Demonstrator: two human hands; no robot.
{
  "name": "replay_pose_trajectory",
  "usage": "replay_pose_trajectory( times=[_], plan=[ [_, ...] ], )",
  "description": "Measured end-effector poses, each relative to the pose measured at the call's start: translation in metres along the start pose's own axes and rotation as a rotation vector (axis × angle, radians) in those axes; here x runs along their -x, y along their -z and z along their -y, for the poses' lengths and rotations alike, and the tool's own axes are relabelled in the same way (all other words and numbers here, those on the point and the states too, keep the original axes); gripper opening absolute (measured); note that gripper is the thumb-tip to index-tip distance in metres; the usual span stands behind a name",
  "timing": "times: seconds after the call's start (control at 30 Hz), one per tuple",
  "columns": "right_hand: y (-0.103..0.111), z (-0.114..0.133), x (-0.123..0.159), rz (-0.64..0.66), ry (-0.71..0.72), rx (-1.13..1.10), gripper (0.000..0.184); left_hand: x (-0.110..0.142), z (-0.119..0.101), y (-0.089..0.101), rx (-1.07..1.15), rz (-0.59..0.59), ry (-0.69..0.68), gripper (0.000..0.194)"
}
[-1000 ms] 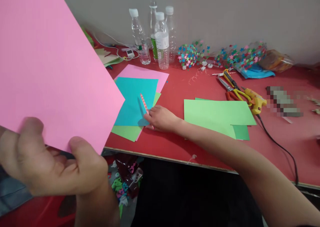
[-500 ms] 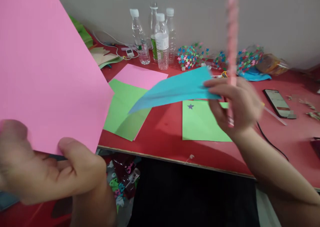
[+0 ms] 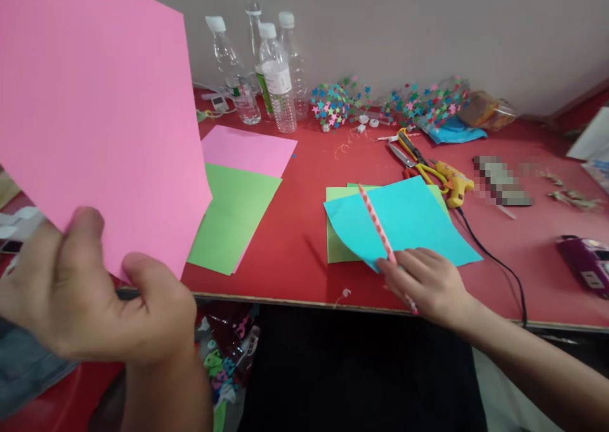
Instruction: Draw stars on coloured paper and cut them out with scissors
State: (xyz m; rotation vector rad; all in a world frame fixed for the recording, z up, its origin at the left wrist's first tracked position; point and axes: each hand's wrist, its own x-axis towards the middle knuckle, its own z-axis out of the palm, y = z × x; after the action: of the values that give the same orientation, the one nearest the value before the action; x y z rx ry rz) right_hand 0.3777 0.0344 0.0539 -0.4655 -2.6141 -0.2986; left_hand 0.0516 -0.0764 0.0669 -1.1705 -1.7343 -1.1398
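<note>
My left hand (image 3: 109, 292) grips the lower edge of a raised sheet of pink paper (image 3: 114, 115), with thumb and fingers on it. Over the right part of the table, my right hand (image 3: 425, 283) pinches the near edge of a blue sheet of paper (image 3: 419, 213). The same hand holds a pink patterned pencil (image 3: 375, 222), slanting across the blue sheet. Beneath the blue sheet lies light green paper (image 3: 335, 245), mostly covered. Another green sheet (image 3: 233, 222) and a pink sheet (image 3: 250, 146) overlap between my hands.
Clear plastic bottles (image 3: 278, 83) stand by the wall, beside star-covered bundles (image 3: 333, 102). Scissors (image 3: 404, 156), pliers (image 3: 413, 146) and a yellow glue gun (image 3: 457, 181) lie behind the blue sheet. A black cord (image 3: 495, 248) runs to the table edge. A purple device (image 3: 587, 264) sits right.
My right hand has come down toward the table's front with the blue sheet, which now covers the green paper. The pencil tilts left. The pink sheet in my left hand has turned; the view shifted right.
</note>
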Motion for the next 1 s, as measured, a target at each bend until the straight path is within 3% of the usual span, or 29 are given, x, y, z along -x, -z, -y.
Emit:
replay_pose_trajectory(
  times=[0.03,0.13,0.23,0.3,0.4,0.5,0.57,0.63,0.73,0.8,0.87,1.0],
  plan=[
    [0.003,-0.005,0.000,-0.038,-0.074,-0.055,0.015,-0.002,-0.001,0.000,-0.032,-0.029,-0.087,0.063],
    [0.018,-0.025,-0.004,-0.238,-0.294,-0.078,0.021,-0.006,-0.001,0.000,-0.068,-0.009,-0.135,0.061],
    [0.022,-0.035,-0.008,-0.404,-0.305,0.090,0.028,-0.005,0.003,-0.003,-0.098,0.033,-0.173,0.061],
    [0.012,-0.031,-0.009,-0.335,-0.184,0.068,0.026,-0.003,0.005,-0.007,-0.098,0.042,-0.204,0.061],
    [-0.015,-0.012,-0.007,-0.023,-0.028,-0.015,0.018,0.001,0.001,-0.013,-0.056,0.058,-0.265,0.059],
    [-0.038,0.001,-0.005,0.207,-0.085,-0.176,0.016,0.007,-0.011,-0.018,0.030,0.168,-0.339,0.056],
    [-0.043,0.001,-0.004,0.237,-0.234,-0.351,0.016,0.016,-0.023,-0.020,0.128,0.284,-0.402,0.052],
    [-0.042,-0.007,-0.007,0.138,-0.500,-0.615,0.020,0.031,-0.035,-0.021,0.253,0.431,-0.455,0.042],
    [-0.044,-0.023,-0.014,-0.133,-0.911,-1.084,0.024,0.060,-0.052,-0.022,0.418,0.562,-0.550,0.026],
    [-0.051,-0.031,-0.017,-0.173,-1.052,-1.224,0.029,0.078,-0.061,-0.023,0.509,0.613,-0.579,0.021],
    [-0.061,-0.035,-0.016,-0.160,-1.077,-1.093,0.032,0.089,-0.069,-0.023,0.566,0.638,-0.577,0.017],
    [-0.057,-0.046,-0.007,-0.273,-0.898,-0.739,0.023,0.091,-0.076,-0.020,0.665,0.702,-0.565,0.022]
  ],
)
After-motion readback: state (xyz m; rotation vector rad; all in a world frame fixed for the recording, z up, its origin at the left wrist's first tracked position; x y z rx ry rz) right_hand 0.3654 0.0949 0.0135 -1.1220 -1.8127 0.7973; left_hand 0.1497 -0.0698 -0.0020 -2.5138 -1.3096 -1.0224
